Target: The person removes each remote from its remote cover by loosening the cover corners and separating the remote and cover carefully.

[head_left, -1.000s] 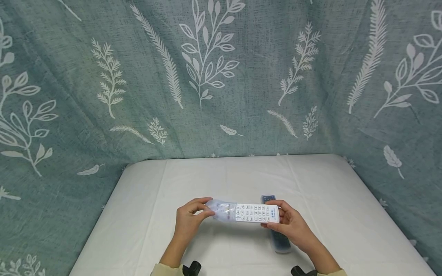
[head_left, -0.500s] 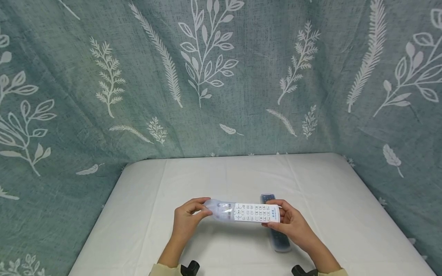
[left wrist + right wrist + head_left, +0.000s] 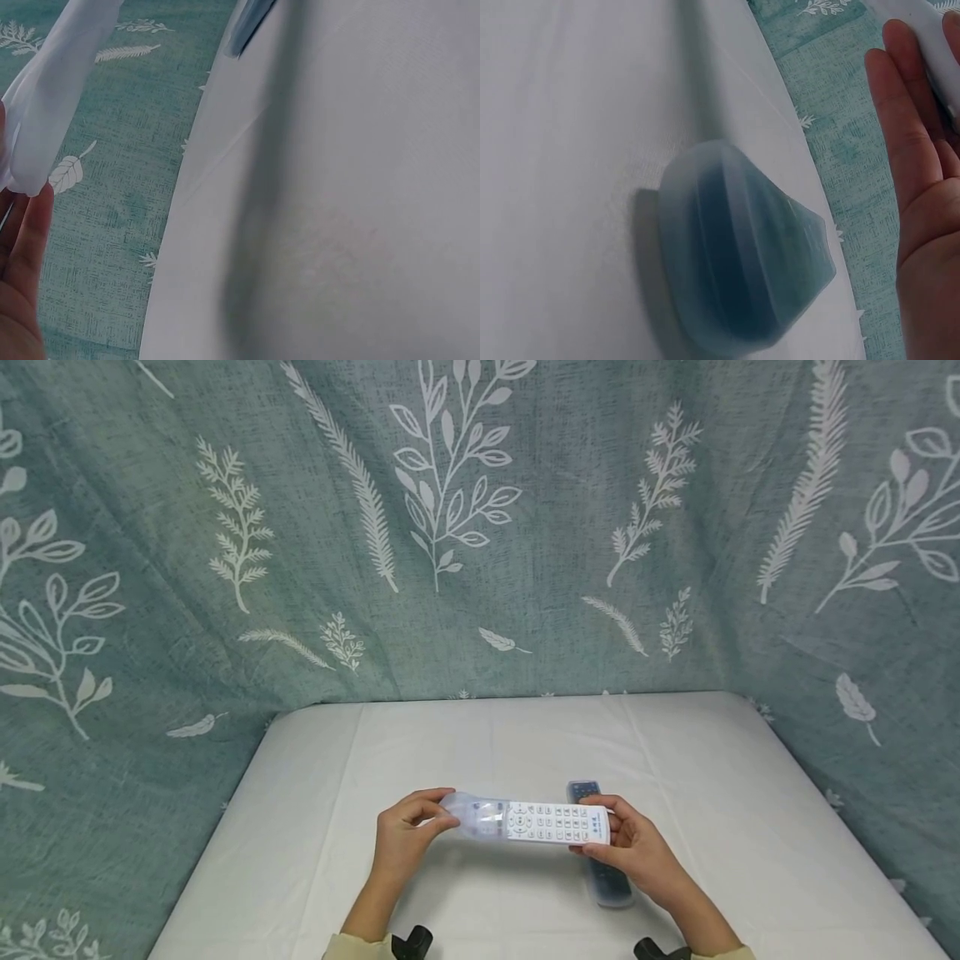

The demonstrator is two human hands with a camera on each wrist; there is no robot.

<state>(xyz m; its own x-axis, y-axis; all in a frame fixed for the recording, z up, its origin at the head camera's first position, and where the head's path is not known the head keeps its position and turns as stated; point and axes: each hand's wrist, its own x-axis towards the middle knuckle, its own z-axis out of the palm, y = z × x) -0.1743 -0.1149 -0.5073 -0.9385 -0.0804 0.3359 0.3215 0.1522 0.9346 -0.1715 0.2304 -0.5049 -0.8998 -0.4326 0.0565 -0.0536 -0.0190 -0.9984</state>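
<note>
A white remote control (image 3: pixel 558 822) lies level above the table, its left part inside a translucent plastic sleeve (image 3: pixel 480 817). My left hand (image 3: pixel 405 835) pinches the closed left end of that sleeve between thumb and fingers. At the other end, my right hand (image 3: pixel 641 843) grips the bare end of the remote, thumb along the near edge. Below the right hand a dark remote in a clear cover (image 3: pixel 613 887) rests on the table, partly hidden by that hand. The left wrist view catches the sleeve (image 3: pixel 56 97) hanging over the fingertips; the right wrist view shows the covered dark remote (image 3: pixel 731 255) up close.
A white cloth (image 3: pixel 405 743) covers the table. Green curtains (image 3: pixel 540 635) with white leaf prints stand behind it and along both sides. Black straps (image 3: pixel 414 942) sit at the wrists by the sleeve cuffs.
The left hand has shifted slightly left with the sleeve end, and the right hand slightly right. A little more of the white remote shows, and the sleeve looks smoother.
</note>
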